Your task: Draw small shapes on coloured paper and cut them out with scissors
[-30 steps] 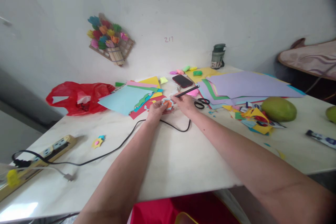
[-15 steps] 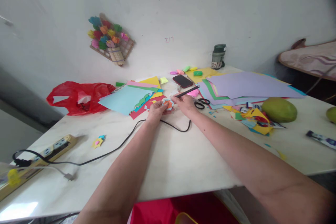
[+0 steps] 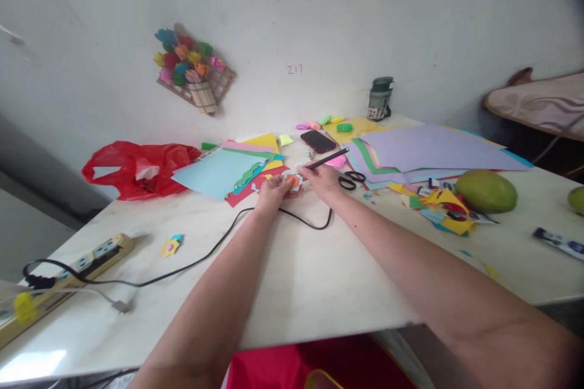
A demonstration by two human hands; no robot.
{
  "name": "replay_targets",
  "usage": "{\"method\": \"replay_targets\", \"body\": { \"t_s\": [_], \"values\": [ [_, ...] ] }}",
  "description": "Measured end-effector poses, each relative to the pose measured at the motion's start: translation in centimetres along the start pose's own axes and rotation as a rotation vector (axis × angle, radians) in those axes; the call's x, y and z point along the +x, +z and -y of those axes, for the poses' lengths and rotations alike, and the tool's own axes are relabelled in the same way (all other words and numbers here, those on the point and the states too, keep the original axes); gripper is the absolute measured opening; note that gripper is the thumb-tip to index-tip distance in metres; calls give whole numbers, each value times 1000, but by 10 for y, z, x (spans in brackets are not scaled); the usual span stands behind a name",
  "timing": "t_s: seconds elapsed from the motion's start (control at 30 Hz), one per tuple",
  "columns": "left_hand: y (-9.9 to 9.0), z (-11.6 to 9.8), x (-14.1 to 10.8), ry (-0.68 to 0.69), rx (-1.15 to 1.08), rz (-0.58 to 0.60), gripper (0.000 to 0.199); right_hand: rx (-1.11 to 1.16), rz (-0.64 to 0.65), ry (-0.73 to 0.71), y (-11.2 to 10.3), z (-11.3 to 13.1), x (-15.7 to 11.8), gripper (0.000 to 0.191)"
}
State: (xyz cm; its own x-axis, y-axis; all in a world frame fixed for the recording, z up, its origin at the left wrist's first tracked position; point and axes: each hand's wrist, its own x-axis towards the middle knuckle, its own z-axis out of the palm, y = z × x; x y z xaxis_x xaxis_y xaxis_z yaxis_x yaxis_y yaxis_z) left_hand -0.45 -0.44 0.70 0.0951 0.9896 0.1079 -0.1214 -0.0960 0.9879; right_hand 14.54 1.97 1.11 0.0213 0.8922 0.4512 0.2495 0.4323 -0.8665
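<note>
At the middle of the table, my left hand (image 3: 272,192) is closed on a small orange and light blue paper cutout (image 3: 295,183), with the thumb on its face. My right hand (image 3: 323,182) grips a black pen (image 3: 329,158), its back end pointing up to the right. The pen's writing tip is hidden by my fingers, close to the cutout. Red paper (image 3: 237,196) lies just behind my left hand. Black-handled scissors (image 3: 351,180) rest right of my right hand. A yellow paper flower with a pink centre (image 3: 170,247) sits on the left of the table.
Coloured sheets (image 3: 214,171) and a red plastic bag (image 3: 137,161) lie to the left. More sheets (image 3: 424,147), paper scraps (image 3: 444,206) and a green fruit (image 3: 486,191) are on the right. A phone (image 3: 318,141) lies behind. A black cable (image 3: 191,267) runs from a power strip (image 3: 98,258) under my left wrist.
</note>
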Motion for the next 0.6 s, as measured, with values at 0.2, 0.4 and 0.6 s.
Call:
{"method": "replay_targets", "body": {
  "t_s": [0.2,0.4,0.6],
  "values": [
    [0,0,0,3,6,-11,34,21,2,8,0,0,-1,28],
    [1,-1,-1,2,3,-3,35,10,5,13,-1,1,-1,26],
    [1,0,0,0,3,-14,36,5,-52,39,-3,1,-1,22]
  ]
}}
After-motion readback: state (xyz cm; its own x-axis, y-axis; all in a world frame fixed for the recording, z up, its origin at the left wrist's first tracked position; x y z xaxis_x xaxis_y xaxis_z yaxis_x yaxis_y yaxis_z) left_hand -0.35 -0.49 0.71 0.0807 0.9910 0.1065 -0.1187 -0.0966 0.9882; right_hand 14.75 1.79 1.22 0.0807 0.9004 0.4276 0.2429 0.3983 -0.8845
